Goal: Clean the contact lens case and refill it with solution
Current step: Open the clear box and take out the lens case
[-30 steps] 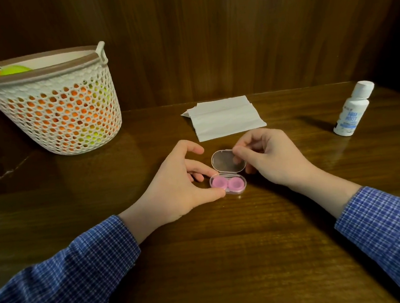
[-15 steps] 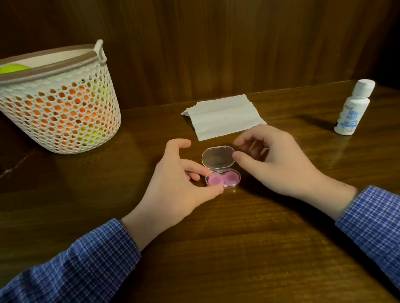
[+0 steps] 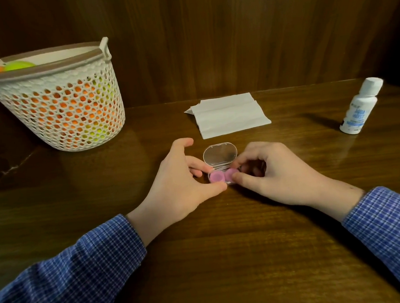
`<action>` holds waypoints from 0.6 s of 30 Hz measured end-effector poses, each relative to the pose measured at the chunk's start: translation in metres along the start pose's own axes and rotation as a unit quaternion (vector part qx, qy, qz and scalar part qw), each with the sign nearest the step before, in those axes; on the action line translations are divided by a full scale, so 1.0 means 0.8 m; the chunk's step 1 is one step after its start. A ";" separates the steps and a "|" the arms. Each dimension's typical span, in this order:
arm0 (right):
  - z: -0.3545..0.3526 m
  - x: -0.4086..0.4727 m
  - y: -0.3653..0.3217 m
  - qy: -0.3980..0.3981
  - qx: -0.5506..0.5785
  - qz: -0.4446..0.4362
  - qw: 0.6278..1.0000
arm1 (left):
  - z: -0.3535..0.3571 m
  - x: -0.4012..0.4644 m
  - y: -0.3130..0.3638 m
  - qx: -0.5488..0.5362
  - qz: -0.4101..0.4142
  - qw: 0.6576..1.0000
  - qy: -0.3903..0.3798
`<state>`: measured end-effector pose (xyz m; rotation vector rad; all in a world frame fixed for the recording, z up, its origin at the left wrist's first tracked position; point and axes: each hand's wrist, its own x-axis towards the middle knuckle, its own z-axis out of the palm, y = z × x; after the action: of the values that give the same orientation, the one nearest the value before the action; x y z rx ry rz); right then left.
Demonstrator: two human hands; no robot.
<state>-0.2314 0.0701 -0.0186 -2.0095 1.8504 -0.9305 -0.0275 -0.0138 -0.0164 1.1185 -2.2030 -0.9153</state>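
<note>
A small clear contact lens case point(image 3: 220, 155) lies on the wooden table with its lid flipped open toward the wall. Inside sit two pink round caps; the left pink cap point(image 3: 216, 176) shows fully. My left hand point(image 3: 179, 179) pinches the case's left end between thumb and fingers. My right hand point(image 3: 274, 171) pinches the right pink cap point(image 3: 231, 172) between thumb and forefinger, partly hiding it. A white solution bottle point(image 3: 358, 106) with a closed cap stands apart at the right.
A folded white paper tissue point(image 3: 229, 114) lies just behind the case. A white mesh basket point(image 3: 58, 100) full of orange and green balls stands at the back left. A dark wooden wall runs along the table's far edge.
My right hand has dropped from the lid's right edge down to the right pink cap and now pinches it. My left hand keeps its hold on the case.
</note>
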 end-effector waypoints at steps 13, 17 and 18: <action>0.002 0.001 -0.001 0.027 0.037 -0.002 0.999 | 0.001 0.002 -0.002 0.003 0.011 1.000 0.000; 0.001 0.001 -0.002 0.019 0.061 0.003 0.998 | 0.001 0.001 -0.003 0.001 0.023 1.000 -0.005; 0.001 0.001 -0.002 0.016 0.073 0.006 0.997 | 0.001 0.001 -0.003 0.000 0.026 1.000 -0.006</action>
<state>-0.2296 0.0692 -0.0180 -1.9067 1.7543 -1.0685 -0.0271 -0.0152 -0.0190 1.0525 -2.2321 -0.9014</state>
